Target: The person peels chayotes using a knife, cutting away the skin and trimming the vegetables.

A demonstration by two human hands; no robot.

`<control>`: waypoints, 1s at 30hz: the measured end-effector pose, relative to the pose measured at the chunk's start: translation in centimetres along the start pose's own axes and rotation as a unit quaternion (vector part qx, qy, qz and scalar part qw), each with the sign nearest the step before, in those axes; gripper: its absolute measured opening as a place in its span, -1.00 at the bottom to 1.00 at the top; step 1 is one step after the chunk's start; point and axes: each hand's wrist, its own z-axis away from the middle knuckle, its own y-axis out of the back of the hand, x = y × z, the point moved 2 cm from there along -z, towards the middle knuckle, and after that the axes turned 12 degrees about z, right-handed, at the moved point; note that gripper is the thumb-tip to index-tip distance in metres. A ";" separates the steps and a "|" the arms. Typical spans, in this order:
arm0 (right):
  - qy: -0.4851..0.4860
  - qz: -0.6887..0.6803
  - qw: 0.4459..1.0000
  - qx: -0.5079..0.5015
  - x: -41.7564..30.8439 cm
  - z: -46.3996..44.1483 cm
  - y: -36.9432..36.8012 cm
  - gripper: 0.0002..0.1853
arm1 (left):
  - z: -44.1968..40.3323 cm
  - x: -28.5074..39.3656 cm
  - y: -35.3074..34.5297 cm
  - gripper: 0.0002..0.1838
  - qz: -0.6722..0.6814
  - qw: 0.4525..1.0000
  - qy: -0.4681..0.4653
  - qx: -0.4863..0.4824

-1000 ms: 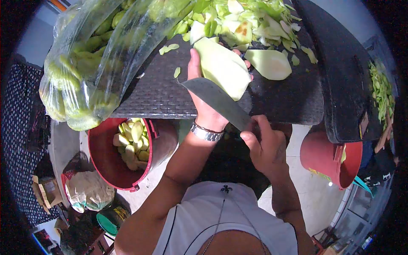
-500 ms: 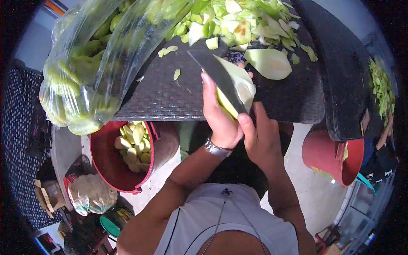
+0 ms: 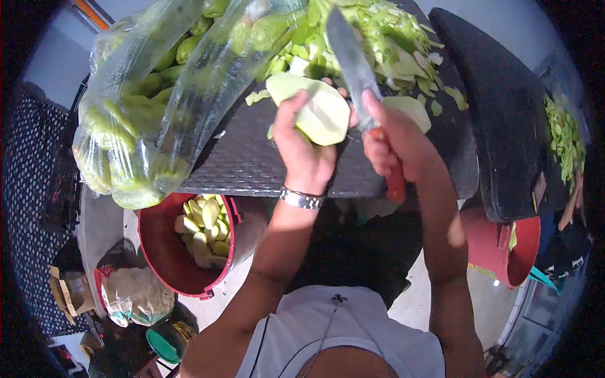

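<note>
A pale green peeled piece of produce rests in my left hand, its cut face turned up, thumb and fingers wrapped round it. My right hand is closed on the orange handle of a wide-bladed knife, whose blade points up and away over the heap of peelings. Another pale cut piece lies on the dark woven table, partly behind my right hand. At the left stands a clear plastic bag full of green produce.
Below the table's left side, a red bucket holds several peeled pieces. Another red bucket stands at the right, near a dark chair or table edge. A tied sack and a green container sit on the lower left.
The knife has come off the piece in my left hand and swung upward with my right hand. My left hand has shifted slightly left, and the piece has turned to show its cut face.
</note>
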 end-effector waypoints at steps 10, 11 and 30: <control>0.256 0.354 0.859 0.268 -1.8 -3.7 0.0 -0.41 | -2.4 3.7 2.9 -0.35 0.047 0.995 0.083 0.016; 0.262 0.381 0.845 0.270 -0.4 -2.4 -0.7 -0.45 | -2.2 3.5 2.7 -0.35 0.049 0.996 0.066 0.035; 0.228 0.441 0.826 0.268 6.3 4.8 -5.7 -0.53 | 0.2 -0.8 1.4 -0.29 0.130 0.989 0.065 -0.026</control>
